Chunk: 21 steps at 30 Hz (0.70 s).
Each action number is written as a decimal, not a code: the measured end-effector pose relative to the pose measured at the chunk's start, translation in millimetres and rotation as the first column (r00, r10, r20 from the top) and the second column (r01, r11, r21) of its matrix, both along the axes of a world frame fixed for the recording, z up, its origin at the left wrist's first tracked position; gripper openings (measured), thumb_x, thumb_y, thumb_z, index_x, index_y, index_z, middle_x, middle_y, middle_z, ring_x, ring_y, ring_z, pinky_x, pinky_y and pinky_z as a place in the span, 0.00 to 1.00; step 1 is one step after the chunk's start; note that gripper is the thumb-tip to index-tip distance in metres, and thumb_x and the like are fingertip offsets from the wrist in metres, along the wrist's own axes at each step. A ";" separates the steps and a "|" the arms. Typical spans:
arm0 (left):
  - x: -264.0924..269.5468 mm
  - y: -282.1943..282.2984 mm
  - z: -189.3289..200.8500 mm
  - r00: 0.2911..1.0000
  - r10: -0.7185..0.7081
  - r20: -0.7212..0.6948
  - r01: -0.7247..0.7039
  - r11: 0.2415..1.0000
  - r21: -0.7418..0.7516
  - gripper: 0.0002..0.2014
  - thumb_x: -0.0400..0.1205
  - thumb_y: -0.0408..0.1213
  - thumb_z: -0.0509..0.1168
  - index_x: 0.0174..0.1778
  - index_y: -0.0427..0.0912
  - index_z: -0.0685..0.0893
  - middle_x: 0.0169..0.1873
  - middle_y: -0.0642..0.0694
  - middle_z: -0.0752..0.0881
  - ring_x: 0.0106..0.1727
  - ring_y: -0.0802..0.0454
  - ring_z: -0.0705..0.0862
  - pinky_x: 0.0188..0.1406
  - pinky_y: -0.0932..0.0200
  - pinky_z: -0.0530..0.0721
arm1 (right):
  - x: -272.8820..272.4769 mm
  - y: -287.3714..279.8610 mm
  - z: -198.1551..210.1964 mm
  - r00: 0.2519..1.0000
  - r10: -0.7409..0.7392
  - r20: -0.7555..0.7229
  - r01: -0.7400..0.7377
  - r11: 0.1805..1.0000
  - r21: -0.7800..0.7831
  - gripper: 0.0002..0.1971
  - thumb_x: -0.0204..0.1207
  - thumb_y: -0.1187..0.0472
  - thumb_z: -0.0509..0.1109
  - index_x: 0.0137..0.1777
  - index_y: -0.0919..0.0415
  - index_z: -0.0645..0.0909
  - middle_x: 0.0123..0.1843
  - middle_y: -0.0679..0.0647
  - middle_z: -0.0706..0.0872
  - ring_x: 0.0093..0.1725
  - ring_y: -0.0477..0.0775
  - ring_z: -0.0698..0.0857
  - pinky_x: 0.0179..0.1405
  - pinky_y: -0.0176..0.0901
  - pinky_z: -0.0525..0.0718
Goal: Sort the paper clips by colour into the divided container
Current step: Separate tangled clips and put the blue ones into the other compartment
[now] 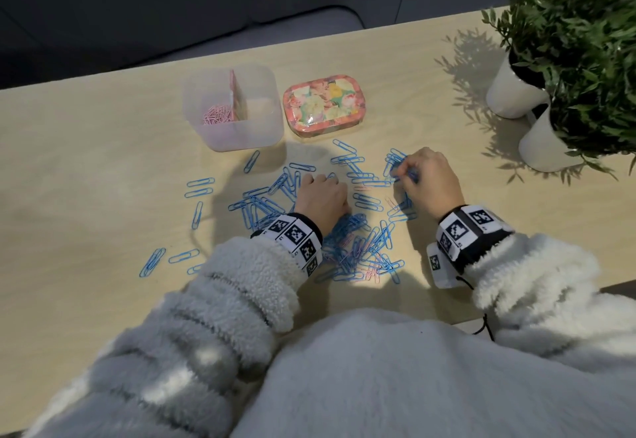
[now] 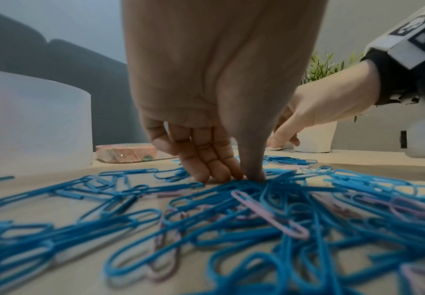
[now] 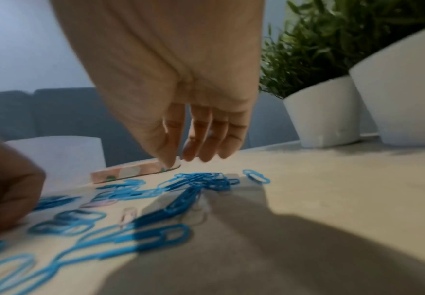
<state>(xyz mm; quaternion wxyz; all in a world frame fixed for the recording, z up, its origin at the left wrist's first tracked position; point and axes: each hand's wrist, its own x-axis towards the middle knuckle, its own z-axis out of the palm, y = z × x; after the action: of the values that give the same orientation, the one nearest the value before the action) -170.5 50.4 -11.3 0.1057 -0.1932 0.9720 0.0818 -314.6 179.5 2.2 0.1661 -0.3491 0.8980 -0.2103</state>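
Observation:
A clear divided container (image 1: 241,141) stands at the back of the table, with small pink clips (image 1: 216,116) in its left compartment. Several blue paper clips (image 1: 265,203) lie scattered in front of it, with a few pale pink clips (image 2: 269,215) mixed in. My left hand (image 1: 330,179) is in the middle of the pile. Its thumb and fingertips (image 2: 241,177) come together on blue clips against the table. My right hand (image 1: 404,172) hovers just above a cluster of blue clips (image 3: 201,179) on the right. Its fingers (image 3: 196,151) hang loosely and nothing shows between them.
A floral tin (image 1: 323,105) sits right of the container. Two white plant pots (image 1: 512,93) (image 1: 547,145) with leafy plants stand at the right edge. The table's far edge runs just behind the container. White fleece sleeves cover both forearms.

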 end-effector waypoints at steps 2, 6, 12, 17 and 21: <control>2.6 1.6 0.4 1.000 0.003 0.007 -0.004 1.000 0.019 0.13 0.82 0.45 0.59 0.53 0.41 0.80 0.56 0.43 0.83 0.60 0.43 0.77 0.62 0.49 0.67 | 9.7 2.3 0.8 0.997 0.066 0.028 -0.068 0.994 0.084 0.02 0.69 0.62 0.69 0.39 0.54 0.82 0.43 0.53 0.84 0.49 0.60 0.82 0.45 0.48 0.79; 5.5 7.0 0.2 1.000 0.011 0.020 -0.011 1.000 0.008 0.11 0.83 0.40 0.56 0.53 0.39 0.79 0.56 0.43 0.83 0.61 0.42 0.77 0.61 0.49 0.67 | 18.3 3.9 -8.1 0.980 0.098 0.174 -0.128 0.977 0.171 0.03 0.70 0.64 0.71 0.38 0.57 0.80 0.38 0.52 0.86 0.46 0.58 0.85 0.46 0.49 0.82; 15.3 -14.6 12.3 0.948 0.280 -0.153 -0.165 0.840 0.517 0.04 0.81 0.38 0.60 0.43 0.43 0.78 0.39 0.50 0.83 0.44 0.50 0.80 0.54 0.53 0.72 | 21.5 -11.3 -2.2 0.964 0.237 0.120 -0.249 0.963 0.103 0.05 0.74 0.68 0.62 0.40 0.57 0.75 0.40 0.55 0.85 0.43 0.61 0.82 0.44 0.50 0.81; 38.7 -53.9 20.6 0.717 0.690 -0.095 -0.240 0.373 0.896 0.06 0.81 0.27 0.61 0.46 0.43 0.76 0.34 0.47 0.80 0.35 0.54 0.80 0.38 0.64 0.78 | 23.1 -35.6 1.3 0.933 0.357 0.034 -0.359 0.930 0.074 0.08 0.75 0.63 0.67 0.52 0.57 0.83 0.51 0.57 0.87 0.51 0.61 0.83 0.47 0.47 0.78; 56.0 -62.2 19.6 0.664 0.745 0.071 -0.330 0.206 0.921 0.13 0.83 0.26 0.52 0.41 0.44 0.78 0.28 0.47 0.75 0.27 0.58 0.78 0.29 0.66 0.72 | 21.3 -45.6 -2.5 0.913 0.404 0.063 -0.408 0.894 0.187 0.01 0.74 0.65 0.69 0.43 0.60 0.81 0.47 0.58 0.87 0.51 0.63 0.84 0.48 0.50 0.80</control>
<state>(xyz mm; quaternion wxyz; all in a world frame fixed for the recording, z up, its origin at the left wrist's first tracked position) -114.5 -11.8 8.4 -0.0443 -0.4219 0.6389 0.6418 -293.3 133.9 -0.3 0.2499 -0.5082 0.8197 -0.0857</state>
